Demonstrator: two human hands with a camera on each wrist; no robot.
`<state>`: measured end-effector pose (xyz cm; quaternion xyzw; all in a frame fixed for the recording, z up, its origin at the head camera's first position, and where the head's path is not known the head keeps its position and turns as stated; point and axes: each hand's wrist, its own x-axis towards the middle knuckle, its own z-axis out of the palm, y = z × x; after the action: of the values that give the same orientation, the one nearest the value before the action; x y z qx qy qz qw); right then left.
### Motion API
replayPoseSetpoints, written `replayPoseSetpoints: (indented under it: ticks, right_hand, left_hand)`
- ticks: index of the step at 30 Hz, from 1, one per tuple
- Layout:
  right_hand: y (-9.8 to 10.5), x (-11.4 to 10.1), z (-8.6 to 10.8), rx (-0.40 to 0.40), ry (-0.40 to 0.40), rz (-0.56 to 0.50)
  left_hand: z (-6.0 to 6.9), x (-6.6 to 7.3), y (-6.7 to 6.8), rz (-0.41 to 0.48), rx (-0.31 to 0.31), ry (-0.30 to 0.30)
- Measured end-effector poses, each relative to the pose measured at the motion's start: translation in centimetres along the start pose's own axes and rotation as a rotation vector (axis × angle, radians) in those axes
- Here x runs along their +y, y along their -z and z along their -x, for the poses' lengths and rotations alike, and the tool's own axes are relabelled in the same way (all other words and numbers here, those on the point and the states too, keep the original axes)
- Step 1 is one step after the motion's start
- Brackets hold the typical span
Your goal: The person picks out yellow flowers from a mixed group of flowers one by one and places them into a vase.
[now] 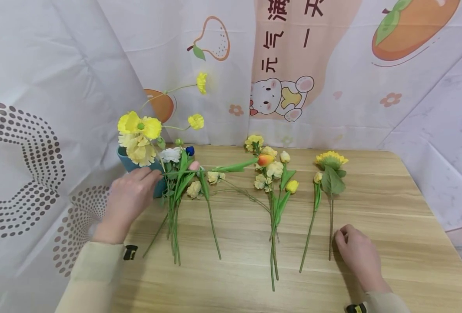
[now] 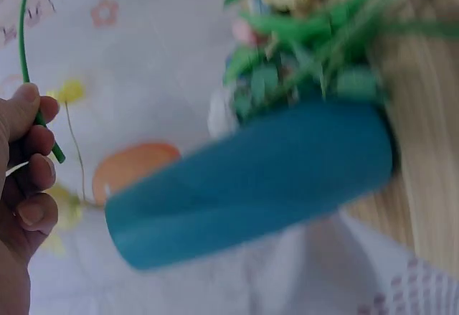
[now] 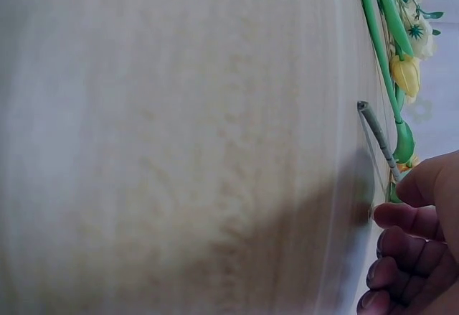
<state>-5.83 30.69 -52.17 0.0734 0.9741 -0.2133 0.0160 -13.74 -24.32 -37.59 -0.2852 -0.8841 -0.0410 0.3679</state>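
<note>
Pinches orange tulip [image 1: 265,160] by stem [image 2: 22,42] with left hand [image 1: 131,195] near blue vase [image 2: 251,186]; has right hand [image 1: 359,256], fingers loosely curled, near sunflower [image 1: 331,161].

White cloth [image 1: 168,39] with fruit prints [image 1: 412,32] and cartoon animal [image 1: 267,98] behind wood-grain table [image 1: 387,208]

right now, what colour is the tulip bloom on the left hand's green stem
The tulip bloom: orange and yellow, clearest in the head view.

Across the top, a pale cloth [image 1: 223,87] printed with cartoon fruit [image 1: 414,30] is hung; at far left, dotted white sheeting [image 1: 23,165] is seen; the lower centre is occupied by a wood-grain tabletop [image 1: 387,195].
</note>
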Motion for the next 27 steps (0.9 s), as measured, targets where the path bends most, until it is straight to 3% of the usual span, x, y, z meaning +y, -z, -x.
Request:
replayPoseSetpoints:
  ticks: [8,16,21,27]
  right_hand:
    - [0.1,-0.1,0.0,0.005,0.015,0.008]
    - [0.1,-0.2,0.0,-0.016,0.005,0.006]
    - [0.0,-0.3,-0.1,-0.016,0.002,0.004]
    - [0.0,-0.3,0.0,-0.031,-0.012,-0.003]
  left_hand:
    - [-0.8,-3.7,1.8,-0.049,0.013,0.012]
    - [-2.3,-6.1,1.9,-0.108,-0.007,0.041]
    - [-2.6,-6.7,1.6,-0.095,-0.097,0.163]
    - [-2.5,-7.3,1.5,-0.062,-0.274,0.33]
